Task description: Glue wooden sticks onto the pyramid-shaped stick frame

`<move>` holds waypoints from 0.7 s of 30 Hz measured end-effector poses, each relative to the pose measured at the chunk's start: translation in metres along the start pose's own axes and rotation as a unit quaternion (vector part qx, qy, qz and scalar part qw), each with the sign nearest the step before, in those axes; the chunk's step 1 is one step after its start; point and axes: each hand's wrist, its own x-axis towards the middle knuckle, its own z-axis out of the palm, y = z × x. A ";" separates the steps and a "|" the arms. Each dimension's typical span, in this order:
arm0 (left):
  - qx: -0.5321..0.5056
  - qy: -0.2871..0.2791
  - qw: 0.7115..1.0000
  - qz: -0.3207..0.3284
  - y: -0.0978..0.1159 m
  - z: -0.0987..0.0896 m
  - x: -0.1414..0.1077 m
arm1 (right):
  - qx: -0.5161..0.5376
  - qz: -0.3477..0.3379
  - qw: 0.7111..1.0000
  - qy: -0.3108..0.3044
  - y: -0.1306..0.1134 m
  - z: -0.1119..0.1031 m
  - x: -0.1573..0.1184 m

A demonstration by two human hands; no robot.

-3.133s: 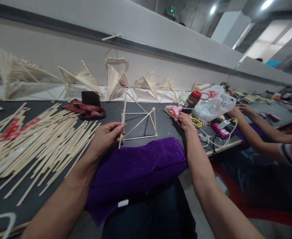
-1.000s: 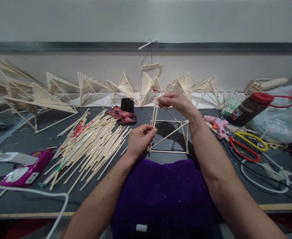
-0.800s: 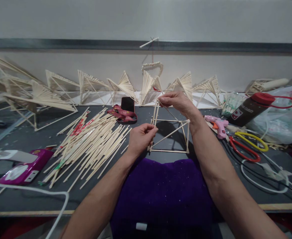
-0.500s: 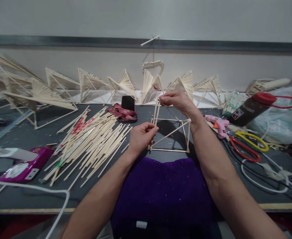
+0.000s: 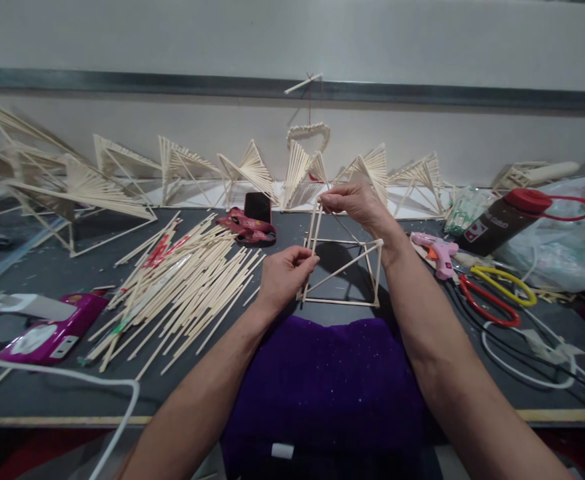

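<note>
A small open frame of pale wooden sticks (image 5: 342,302) stands on the dark table in front of me. My left hand (image 5: 288,275) pinches an upright wooden stick (image 5: 316,230) partway down, at the frame's left side. At the top of that same side, my right hand (image 5: 355,203) closes its fingertips on the stick's upper end, by the frame's corner. The exact contact is partly hidden by the fingers. The right forearm passes just beside the frame's right corner.
A loose pile of wooden sticks (image 5: 192,287) lies to the left. Several finished stick structures (image 5: 252,170) line the back. On the right are a pink glue gun (image 5: 437,253), scissors (image 5: 490,303), cables and a dark bottle (image 5: 502,220). A phone (image 5: 258,205) lies behind the pile.
The view has shifted very slightly. Both hands keep their places on the stick, and the frame stays where it was.
</note>
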 end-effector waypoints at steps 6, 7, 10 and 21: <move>-0.031 -0.014 0.999 -0.028 0.003 -0.002 -0.005 | 0.005 -0.006 1.000 0.001 0.006 0.000 0.002; -0.033 -0.013 0.999 -0.030 0.004 -0.003 -0.005 | 0.005 -0.006 1.000 0.000 0.007 -0.001 0.002; -0.028 -0.009 0.999 -0.028 0.004 -0.004 -0.006 | 0.004 -0.002 1.000 0.004 0.008 -0.001 0.002; -0.011 -0.015 1.000 -0.019 -0.001 0.000 -0.002 | -0.003 0.005 1.000 0.014 0.007 0.002 0.000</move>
